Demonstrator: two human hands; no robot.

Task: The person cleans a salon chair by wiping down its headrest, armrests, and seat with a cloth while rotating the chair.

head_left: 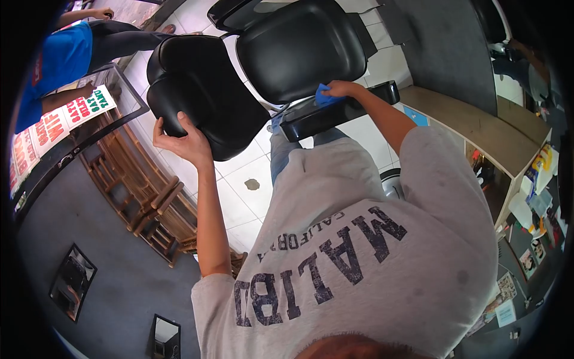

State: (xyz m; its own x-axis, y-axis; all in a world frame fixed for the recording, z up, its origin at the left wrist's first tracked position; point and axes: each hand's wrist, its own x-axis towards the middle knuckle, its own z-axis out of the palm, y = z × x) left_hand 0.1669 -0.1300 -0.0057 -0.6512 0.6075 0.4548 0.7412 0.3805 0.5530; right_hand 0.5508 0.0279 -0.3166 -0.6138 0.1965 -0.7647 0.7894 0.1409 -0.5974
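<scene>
A black padded salon chair stands in front of me, with its seat (299, 51) at the top middle and its backrest (200, 90) to the left. My left hand (185, 142) grips the outer edge of the backrest near the headrest, thumb on the padding and fingers at the rim. In my right hand (344, 90) is a bunched blue cloth (323, 94), pressed against the near black armrest (314, 121) at its inner edge. The far armrest (233, 13) shows at the top. My right fingertips are partly hidden by the cloth.
A wooden counter (451, 110) stands at the right, with bottles (541, 170) and small items farther along. Bamboo furniture (134, 185) lines the left. Beyond a glass door with a printed sign (78, 113) stands a person in a blue shirt (63, 57).
</scene>
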